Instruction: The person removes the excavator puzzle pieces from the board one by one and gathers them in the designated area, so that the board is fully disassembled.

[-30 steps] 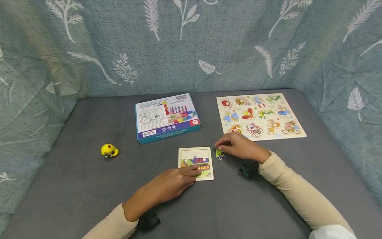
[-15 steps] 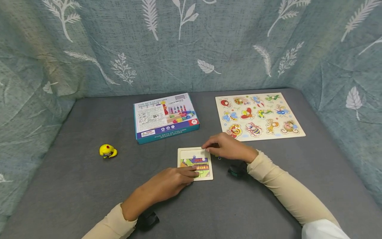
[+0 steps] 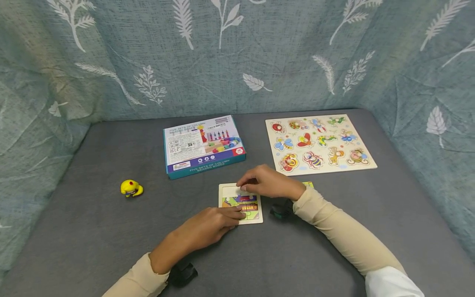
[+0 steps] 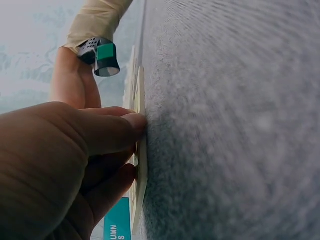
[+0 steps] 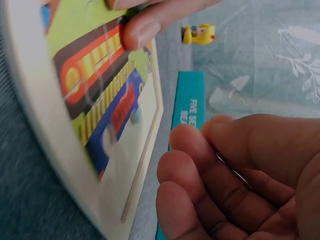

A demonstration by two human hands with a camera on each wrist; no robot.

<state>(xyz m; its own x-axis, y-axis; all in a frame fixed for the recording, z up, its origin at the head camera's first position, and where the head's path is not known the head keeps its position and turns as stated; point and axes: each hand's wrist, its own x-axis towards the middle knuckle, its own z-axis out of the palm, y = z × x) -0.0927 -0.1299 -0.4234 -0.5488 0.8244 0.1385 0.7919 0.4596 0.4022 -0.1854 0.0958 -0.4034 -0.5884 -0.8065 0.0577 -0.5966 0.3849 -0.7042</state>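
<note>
My left hand (image 3: 209, 231) holds a small wooden jigsaw puzzle tray (image 3: 261, 216) at its near edge. In the left wrist view its thumb (image 4: 135, 124) touches the tray's rim, while other fingertips rest on the picture side. Joined pieces (image 5: 102, 72) showing a colourful vehicle fill the lower part; a bare strip of board shows along the far side. Above that strip hovers my right hand (image 3: 269, 181), fingers bent and thumb close against the index finger (image 5: 187, 142). No piece shows between them; whatever their tips pinch, if anything, is hidden.
Beyond the tray lies a teal-edged bead game box (image 3: 205, 144). An insect peg puzzle board (image 3: 323, 144) is at the back right. A yellow toy figure (image 3: 131, 188) sits on the left. A yellow-green piece (image 3: 308, 184) peeks out behind my right wrist.
My right hand has moved left, from the loose pieces beside the tray to over its far part. My left hand stays on the tray. The head view has shifted slightly.
</note>
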